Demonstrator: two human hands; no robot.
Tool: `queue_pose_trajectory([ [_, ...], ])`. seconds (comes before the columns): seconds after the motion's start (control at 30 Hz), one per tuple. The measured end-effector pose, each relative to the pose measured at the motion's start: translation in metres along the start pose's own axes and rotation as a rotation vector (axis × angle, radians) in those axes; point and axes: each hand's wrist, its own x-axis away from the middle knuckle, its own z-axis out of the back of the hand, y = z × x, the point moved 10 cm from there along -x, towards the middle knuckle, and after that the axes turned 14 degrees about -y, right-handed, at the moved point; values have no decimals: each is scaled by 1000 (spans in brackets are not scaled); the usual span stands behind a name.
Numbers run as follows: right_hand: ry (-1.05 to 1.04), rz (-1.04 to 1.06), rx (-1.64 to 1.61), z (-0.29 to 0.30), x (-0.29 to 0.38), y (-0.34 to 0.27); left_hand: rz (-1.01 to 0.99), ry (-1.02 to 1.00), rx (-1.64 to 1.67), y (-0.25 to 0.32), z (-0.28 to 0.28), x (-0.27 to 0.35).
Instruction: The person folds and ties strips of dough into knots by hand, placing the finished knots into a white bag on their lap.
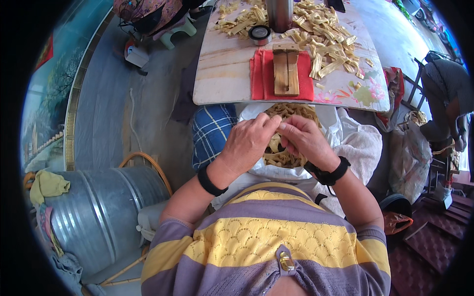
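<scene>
My left hand (249,140) and my right hand (304,137) meet at the fingertips above an opened white plastic sack (298,173). Thumbs and forefingers are pinched together; whether a small piece lies between them is hidden. Inside the sack are many tan dried strips (283,160), some folded or curled. Just beyond my hands, a wooden block (286,72) with a long narrow groove lies on a folded red cloth (262,79) at the table's near edge. Pale yellow flat strips (331,48) are heaped on the table behind it.
The table (226,70) bears a steel flask (279,16) and its round lid (260,34). Blue plaid fabric (214,133) hangs left of the sack, a pale towel (361,148) right. A metal drum (107,211) stands at left. Another person (450,83) bends at far right.
</scene>
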Motion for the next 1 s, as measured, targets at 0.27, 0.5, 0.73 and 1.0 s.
queue_pose_trajectory([
  [0.27,-22,195,256,-33,3,-16,-317,235,-232,-25,-8,4],
  [0.5,41,168,-74,-18,8,-35,77,460,640,-58,18,2],
  [0.73,-116,158,-267,-33,-7,-19,52,-98,1617,-22,-39,-11],
  [1.0,-190,38,125,-40,13,-14,-97,396,1914,-70,-13,-4],
])
